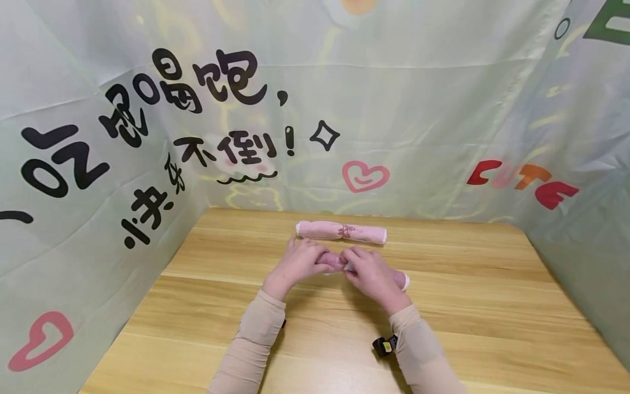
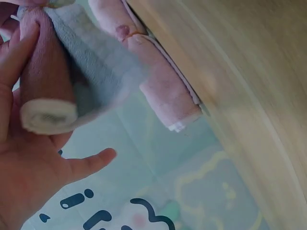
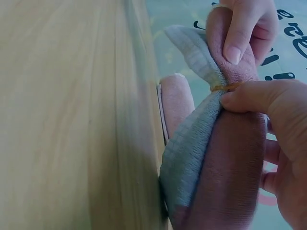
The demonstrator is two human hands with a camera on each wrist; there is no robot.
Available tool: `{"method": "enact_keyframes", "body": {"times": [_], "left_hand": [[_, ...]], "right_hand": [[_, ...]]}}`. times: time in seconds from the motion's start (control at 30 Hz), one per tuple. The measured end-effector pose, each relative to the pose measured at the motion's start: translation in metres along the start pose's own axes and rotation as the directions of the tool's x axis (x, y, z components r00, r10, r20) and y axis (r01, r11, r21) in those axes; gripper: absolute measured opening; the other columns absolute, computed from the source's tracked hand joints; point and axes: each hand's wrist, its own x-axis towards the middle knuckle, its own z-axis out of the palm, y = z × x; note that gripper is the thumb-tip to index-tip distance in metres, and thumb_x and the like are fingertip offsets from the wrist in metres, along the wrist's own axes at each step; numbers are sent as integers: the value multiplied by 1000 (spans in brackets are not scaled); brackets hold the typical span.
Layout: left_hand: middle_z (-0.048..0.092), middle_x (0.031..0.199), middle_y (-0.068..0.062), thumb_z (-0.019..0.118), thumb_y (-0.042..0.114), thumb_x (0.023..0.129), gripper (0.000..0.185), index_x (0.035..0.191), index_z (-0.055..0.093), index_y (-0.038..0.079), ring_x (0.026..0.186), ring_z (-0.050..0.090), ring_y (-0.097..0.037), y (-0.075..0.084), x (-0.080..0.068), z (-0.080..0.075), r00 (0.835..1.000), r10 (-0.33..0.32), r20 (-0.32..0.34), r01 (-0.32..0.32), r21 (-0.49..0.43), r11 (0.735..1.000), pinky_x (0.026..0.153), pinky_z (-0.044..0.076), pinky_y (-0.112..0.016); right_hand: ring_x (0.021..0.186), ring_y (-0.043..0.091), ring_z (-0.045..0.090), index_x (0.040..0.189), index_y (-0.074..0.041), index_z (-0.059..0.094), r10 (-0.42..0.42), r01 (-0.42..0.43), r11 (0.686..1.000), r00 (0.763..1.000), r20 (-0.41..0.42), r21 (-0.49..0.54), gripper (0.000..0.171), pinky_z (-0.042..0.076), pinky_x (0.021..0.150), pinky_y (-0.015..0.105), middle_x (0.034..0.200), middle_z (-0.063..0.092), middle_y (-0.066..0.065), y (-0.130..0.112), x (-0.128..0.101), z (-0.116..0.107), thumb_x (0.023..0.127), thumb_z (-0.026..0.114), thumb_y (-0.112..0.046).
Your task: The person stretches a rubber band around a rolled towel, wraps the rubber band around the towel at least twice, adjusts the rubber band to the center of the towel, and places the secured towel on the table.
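Note:
A rolled mauve towel with a grey-blue inner face is held between both hands above the table. My left hand grips one end of the roll, thumb on its side, as the right wrist view shows. At the middle, my right hand pinches the towel beside a thin orange-brown rubber band, which cinches it. A loose grey-blue flap stands out from the roll on both sides of the band. Just beyond lies a second rolled towel, light pink and tied at its middle.
The wooden table fills the lower part of the head view. Printed cloth walls enclose its back and sides. A black strap device sits at the right wrist.

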Motion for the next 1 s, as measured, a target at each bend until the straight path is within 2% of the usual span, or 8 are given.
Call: {"method": "enact_keyframes", "body": {"times": [0.2, 0.3, 0.4, 0.5, 0.6, 0.7, 0.9, 1.0], "left_hand": [[71, 112, 6, 72, 39, 85, 28, 108, 71, 22, 117, 56, -21, 0, -1, 0, 993, 63, -97, -60, 28, 998, 115, 21, -63], [70, 112, 6, 75, 36, 83, 29, 108, 71, 22, 116, 56, -21, 0, -2, 0, 983, 97, -156, -91, 45, 995, 115, 21, -63], [69, 113, 6, 77, 34, 80, 30, 107, 71, 23, 116, 55, -21, -1, -3, 0, 969, 126, -214, -115, 60, 991, 115, 22, -63], [68, 111, 6, 79, 32, 79, 28, 105, 71, 23, 116, 55, -20, -1, -3, 1, 955, 150, -257, -135, 78, 988, 115, 23, -62], [68, 112, 8, 79, 30, 79, 26, 103, 71, 24, 117, 54, -19, -1, -2, 2, 940, 177, -290, -155, 98, 983, 115, 24, -61], [68, 110, 9, 80, 27, 79, 24, 102, 71, 25, 116, 54, -18, -1, -2, 3, 919, 215, -332, -186, 116, 976, 115, 25, -61], [69, 106, 9, 81, 19, 78, 24, 99, 72, 25, 108, 55, -17, -2, -1, 5, 846, 303, -438, -261, 154, 953, 113, 29, -59], [70, 107, 10, 80, 20, 79, 22, 99, 72, 25, 108, 56, -17, -4, 0, 6, 818, 330, -472, -283, 168, 944, 112, 30, -59]], "right_hand": [[84, 22, 65, 110, -13, 56, 34, -35, 996, 999, 17, 77, 40, 52, 75, 44, 101, 66, 4, 2, 1, 0, 77, 80, -14], [89, 22, 65, 116, -14, 57, 60, -70, 984, 996, 64, 163, 44, 54, 79, 42, 107, 64, 5, 4, 1, -3, 78, 80, -16], [96, 20, 63, 118, -17, 59, 86, -107, 964, 992, 95, 242, 40, 54, 83, 40, 113, 64, 3, 5, 1, -9, 83, 77, -21], [97, 18, 63, 115, -17, 63, 79, -92, 961, 995, 58, 262, 28, 54, 84, 39, 113, 64, 2, 6, 2, -12, 89, 71, -22], [97, 18, 64, 110, -15, 66, 54, -49, 969, 998, -16, 242, 16, 54, 83, 39, 110, 65, 2, 5, 3, -13, 94, 65, -18], [99, 20, 64, 107, -14, 67, 31, -14, 977, 996, -80, 212, 14, 54, 84, 39, 108, 66, 3, 5, 4, -12, 94, 63, -13], [100, 19, 63, 108, -13, 67, 18, 12, 975, 991, -133, 222, 18, 53, 87, 38, 107, 66, 3, 5, 4, -8, 90, 68, -9], [100, 19, 63, 106, -13, 68, 20, 15, 973, 989, -147, 232, 19, 53, 87, 38, 106, 66, 4, 4, 4, -8, 88, 70, -8]]}}
